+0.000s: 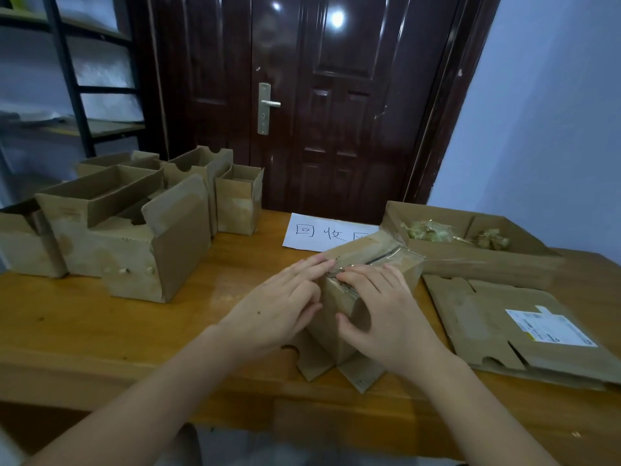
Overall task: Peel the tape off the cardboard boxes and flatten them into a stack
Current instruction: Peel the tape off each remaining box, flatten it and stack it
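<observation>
A small taped cardboard box (373, 260) stands in the middle of the wooden table (100, 324), its lower flaps splayed toward me. Clear tape (389, 255) runs along its top seam. My left hand (279, 307) lies against the box's left side, fingertips on the near end of the tape. My right hand (383, 311) rests on the top and front of the box, fingers laid over the seam and thumb on the front face. Whether either hand pinches the tape is hidden by the fingers.
Several opened cardboard boxes (134, 223) crowd the table's left and back. A flattened box with a white label (524, 327) lies at the right. Behind it an open carton (470, 253) holds crumpled tape. A paper sign (319, 233) lies near the dark door.
</observation>
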Motion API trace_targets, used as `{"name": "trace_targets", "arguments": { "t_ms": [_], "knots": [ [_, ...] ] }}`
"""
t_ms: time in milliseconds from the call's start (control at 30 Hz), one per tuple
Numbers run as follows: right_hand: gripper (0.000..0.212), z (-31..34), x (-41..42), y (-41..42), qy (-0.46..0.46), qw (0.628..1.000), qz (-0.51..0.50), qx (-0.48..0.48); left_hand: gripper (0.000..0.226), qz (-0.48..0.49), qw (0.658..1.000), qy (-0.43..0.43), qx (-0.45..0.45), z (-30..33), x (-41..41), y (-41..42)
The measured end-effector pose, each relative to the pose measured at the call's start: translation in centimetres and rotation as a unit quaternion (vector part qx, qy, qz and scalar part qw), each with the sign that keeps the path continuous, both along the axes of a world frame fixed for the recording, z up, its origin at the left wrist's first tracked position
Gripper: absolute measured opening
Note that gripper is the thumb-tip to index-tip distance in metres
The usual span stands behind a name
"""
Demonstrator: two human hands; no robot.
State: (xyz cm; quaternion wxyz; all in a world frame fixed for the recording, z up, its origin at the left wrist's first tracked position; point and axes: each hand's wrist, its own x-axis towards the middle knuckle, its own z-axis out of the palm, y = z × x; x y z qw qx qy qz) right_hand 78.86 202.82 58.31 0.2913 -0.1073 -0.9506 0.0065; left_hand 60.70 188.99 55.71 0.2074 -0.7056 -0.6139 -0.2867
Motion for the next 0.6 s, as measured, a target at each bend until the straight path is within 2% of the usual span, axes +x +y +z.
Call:
{"name": "trace_targets", "arguments": {
  "t_ms": [167, 300, 467, 600],
  "knots": [
    [0.053, 0.1, 0.1, 0.0, -0.009, 1.000, 0.000, 0.002, 0.032, 0.010, 0.997, 0.059, -0.037, 0.7, -0.6, -0.3],
    [0.053, 0.2, 0.2, -0.1, -0.011, 1.000, 0.003, -0.003, 0.028, 0.013, 0.998, 0.052, -0.009, 1.0, -0.8, 0.3],
    [0.053, 0.2, 0.2, -0.1, -0.009, 1.000, 0.002, -0.003, 0.009, -0.006, 0.997, 0.076, 0.025, 1.2, -1.2, 0.9],
    [0.052, 0.0, 0.1, -0.1, -0.011, 1.000, -0.001, -0.004, 0.007, 0.002, 0.997, 0.079, 0.026, 1.2, -1.2, 0.9]
  ]
}}
